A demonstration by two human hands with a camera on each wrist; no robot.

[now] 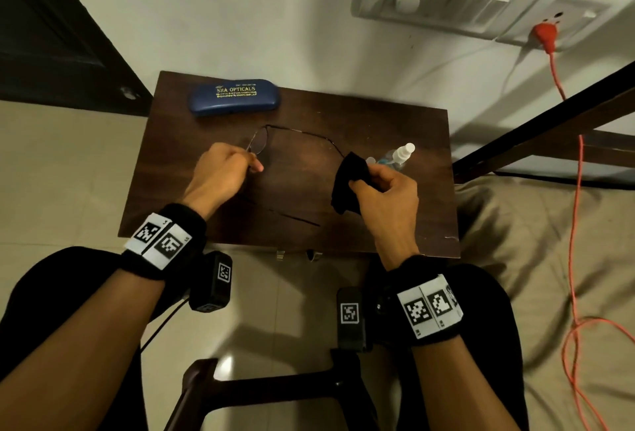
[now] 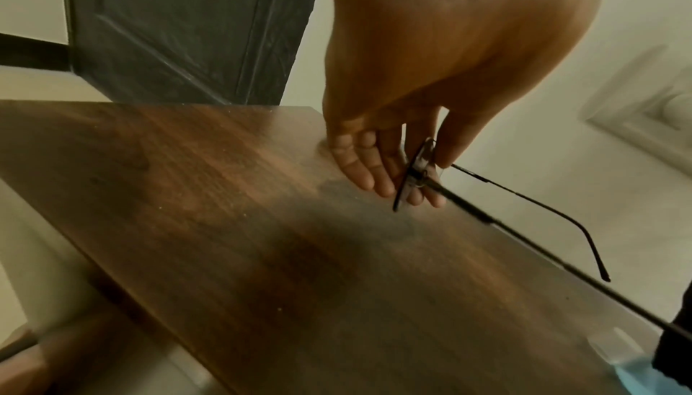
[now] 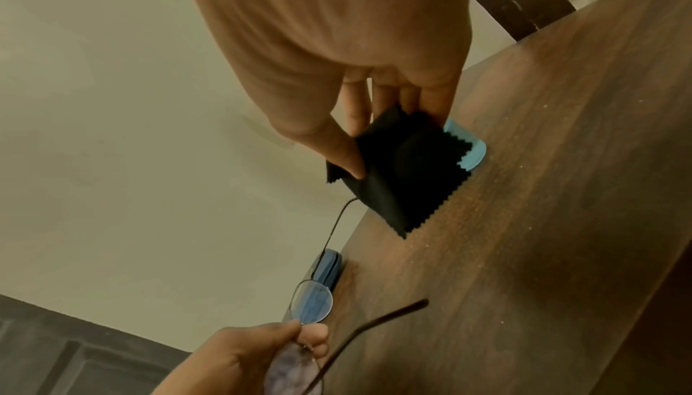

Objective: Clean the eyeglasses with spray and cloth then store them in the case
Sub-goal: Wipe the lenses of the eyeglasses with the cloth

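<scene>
I hold the glasses (image 1: 266, 140) up over the tabletop (image 1: 395, 121) with my left hand (image 1: 220, 173). My finger and thumb pinch them near the middle, by one lens. The arms of the glasses are open and stick out toward my right hand (image 1: 385, 195). That hand pinches a black cloth (image 1: 348, 183), and the cloth hangs down from my fingers. One arm tip looks like it touches the top of the cloth, but I cannot tell for sure.

The spray bottle (image 1: 398, 156) lies on its side just behind the cloth. The blue case (image 1: 233, 97) sits shut at the back of the tabletop, well apart from my hands.

I think I am at the wiping step. The case step is not yet done. Next I need to bring the cloth to a lens and rub it softly on both sides. The frame is thin, so I must keep my pinch light and not bend it.
</scene>
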